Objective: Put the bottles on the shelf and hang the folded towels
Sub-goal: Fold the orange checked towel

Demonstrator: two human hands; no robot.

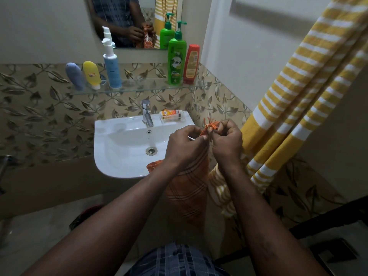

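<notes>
The glass shelf (139, 87) has one free stretch, between the white-and-blue pump bottle (112, 70) and the green Vatika bottle (176, 60). Its left part is taken by a blue tube (74, 76) and a yellow tube (91, 73), its right end by a red bottle (191, 63). The tap (147, 114) rises under this gap. Over the sink (119, 140) the way is open; on the right hangs the yellow striped towel (298, 92).

The left hand (184, 145) and right hand (226, 143) cover the top of the orange towel (187, 192); only its fringe shows above the fingers. The yellow striped towel (298, 86) runs off the top and right edges, so its support is out of view. Print on the yellow tube (91, 74) and red bottle (191, 64) is too small to read. The top edge cuts the mirror (119, 20).
</notes>
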